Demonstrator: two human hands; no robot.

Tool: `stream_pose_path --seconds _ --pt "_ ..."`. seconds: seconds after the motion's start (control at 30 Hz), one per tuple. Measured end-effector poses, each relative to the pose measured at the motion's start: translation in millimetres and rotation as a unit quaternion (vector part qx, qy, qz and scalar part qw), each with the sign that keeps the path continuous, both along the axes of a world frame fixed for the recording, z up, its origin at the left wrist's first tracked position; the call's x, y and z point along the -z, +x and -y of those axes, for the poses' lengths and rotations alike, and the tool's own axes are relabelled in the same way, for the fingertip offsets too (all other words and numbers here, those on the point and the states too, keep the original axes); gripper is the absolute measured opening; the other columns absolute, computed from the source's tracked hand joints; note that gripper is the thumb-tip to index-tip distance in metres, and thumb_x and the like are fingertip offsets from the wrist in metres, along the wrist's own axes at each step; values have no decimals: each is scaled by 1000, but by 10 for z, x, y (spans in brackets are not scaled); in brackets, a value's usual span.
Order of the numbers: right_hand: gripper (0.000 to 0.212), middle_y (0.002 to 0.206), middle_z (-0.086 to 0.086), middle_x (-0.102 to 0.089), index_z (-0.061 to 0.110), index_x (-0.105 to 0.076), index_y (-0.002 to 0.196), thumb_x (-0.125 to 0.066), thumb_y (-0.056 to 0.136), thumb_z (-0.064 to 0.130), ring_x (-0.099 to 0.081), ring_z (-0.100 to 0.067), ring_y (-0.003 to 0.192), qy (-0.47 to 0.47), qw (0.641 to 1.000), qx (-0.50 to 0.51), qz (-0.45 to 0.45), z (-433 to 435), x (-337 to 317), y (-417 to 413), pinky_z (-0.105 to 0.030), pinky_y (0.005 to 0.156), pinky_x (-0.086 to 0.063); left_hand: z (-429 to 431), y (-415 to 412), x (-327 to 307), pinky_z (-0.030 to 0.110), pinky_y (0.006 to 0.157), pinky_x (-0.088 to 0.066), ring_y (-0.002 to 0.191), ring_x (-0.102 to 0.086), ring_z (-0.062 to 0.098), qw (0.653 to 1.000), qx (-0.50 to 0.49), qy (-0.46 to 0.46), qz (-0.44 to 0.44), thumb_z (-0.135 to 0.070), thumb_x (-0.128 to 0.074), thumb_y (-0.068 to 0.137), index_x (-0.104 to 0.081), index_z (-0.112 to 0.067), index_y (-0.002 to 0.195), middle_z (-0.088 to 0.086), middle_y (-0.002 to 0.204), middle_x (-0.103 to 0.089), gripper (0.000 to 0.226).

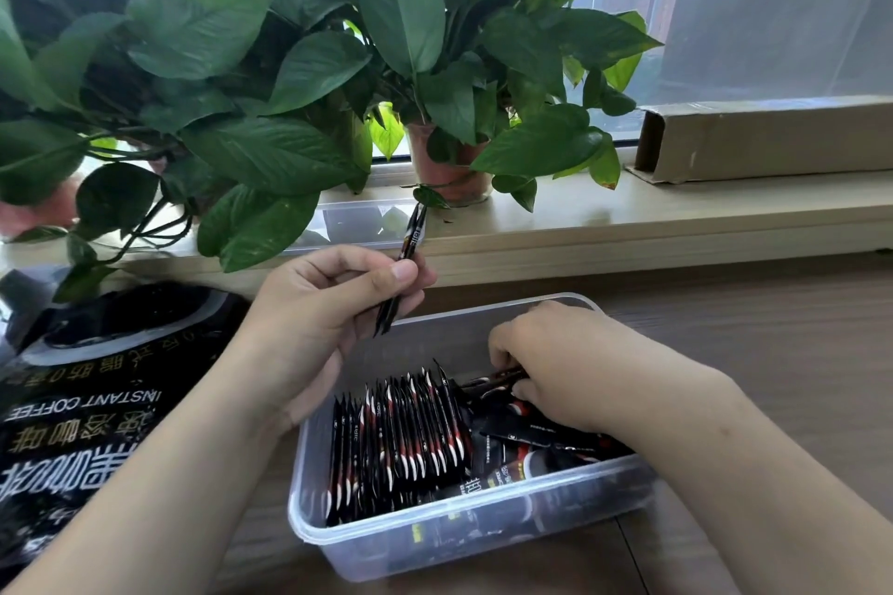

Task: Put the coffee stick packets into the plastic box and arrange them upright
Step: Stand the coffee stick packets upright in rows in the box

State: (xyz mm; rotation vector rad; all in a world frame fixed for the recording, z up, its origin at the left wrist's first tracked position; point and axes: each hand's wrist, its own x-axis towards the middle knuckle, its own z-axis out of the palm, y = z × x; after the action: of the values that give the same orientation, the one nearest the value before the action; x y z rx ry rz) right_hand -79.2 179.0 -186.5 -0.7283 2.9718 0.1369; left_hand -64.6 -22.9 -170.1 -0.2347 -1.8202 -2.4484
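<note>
The left hand [333,304] pinches two coffee stick packets [403,273] above the plastic box [464,531]; the right hand's [555,362] fingers pinch a packet [488,382] inside.

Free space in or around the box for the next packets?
Inside the plastic box, only the far strip between its back wall and the upright packets is bare. The table right of it is open. Crowded: loose packets under the right hand; coffee bag at left.

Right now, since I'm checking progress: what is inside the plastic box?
Inside the plastic box, a row of coffee stick packets stands upright at its left; loose packets lie flat at its right, some gripped by the right hand. That hand hides whatever lies beneath.
</note>
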Motion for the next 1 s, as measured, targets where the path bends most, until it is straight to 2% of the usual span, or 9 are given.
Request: stream_pose_path --seconds 0.1,0.17,0.33,0.43,0.53,0.63,0.77,0.83,1.0 --pt "4 104 -3 -66 20 -65 93 -65 89 18 -63 -26 99 -13 1000 -1 4 4 42 -35 -34 75 -54 4 2 0 33 84 -61 94 -75 30 1000 4 0 2 -13 -78 55 -70 -8 65 19 87 -76 14" --pt "12 92 -2 -65 21 -66 78 -65 88 15 -64 -24 90 -25 1000 10 1 14 46 -54 -29 67 -50 10 5 -4 33 83 -61 95 -75 30 1000 7 0 3 -13 -78 55 -70 -9 64 18 86 -76 13" --pt "19 76 2 -66 18 -68 75 -61 91 25 -61 -20 77 -170 984 -12 -46 -67 -52 -53 -39 73 -54 9 7 -6 28 77 -61 96 -75 29 1000 7 8 2 -13 -78 56 -71 -11 62 16 88 -76 10" --pt "15 75 7 -70 20 -75 83 -66 91 29 -61 -8 74 -301 951 -6 -70 -115 -163 51 -31 73 -51 32 6 0 31 83 -61 98 -74 29 1000 2 17 2 -13 -82 54 -70 -9 66 14 84 -76 17" --pt "10 65 14 -70 23 -78 78 -74 86 26 -60 2 64 -436 896 25 -80 -124 -303 163 -11 61 -45 58 21 -3 30 87 -59 94 -73 24 1000 -12 -10 -14 -21 -97 47 -74 -15 67 14 89 -76 31" --pt "6 65 8 -72 25 -79 76 -79 81 27 -62 -6 57 -540 835 46 -100 -58 -388 233 -19 56 -47 31 60 -35 23 77 -58 94 -72 23 998 -38 -36 -18 -6 -94 51 -74 -13 66 14 89 -76 26" --pt "5 64 11 -73 26 -80 77 -83 77 31 -66 -5 60 -597 791 49 -124 139 -347 275 -20 56 -52 -84 157 -52 22 70 -57 75 -73 16 993 -43 -96 -46 -22 -86 48 -76 -11 64 8 78 -77 22" --pt "6 66 10 -73 26 -82 81 -80 80 31 -67 -6 64 -590 793 34 -149 218 -296 269 -23 61 -53 -116 169 -51 24 68 -59 69 -72 15 991 -47 -115 -47 -22 -86 48 -76 -11 64 8 75 -77 22" --pt "22 83 8 -72 18 -80 92 -61 92 29 -65 -7 81 -502 844 -50 -179 292 -240 240 -27 74 -49 -90 143 -39 27 67 -60 67 -69 17 993 -53 -102 -30 -23 -86 49 -76 -9 65 13 72 -75 24"
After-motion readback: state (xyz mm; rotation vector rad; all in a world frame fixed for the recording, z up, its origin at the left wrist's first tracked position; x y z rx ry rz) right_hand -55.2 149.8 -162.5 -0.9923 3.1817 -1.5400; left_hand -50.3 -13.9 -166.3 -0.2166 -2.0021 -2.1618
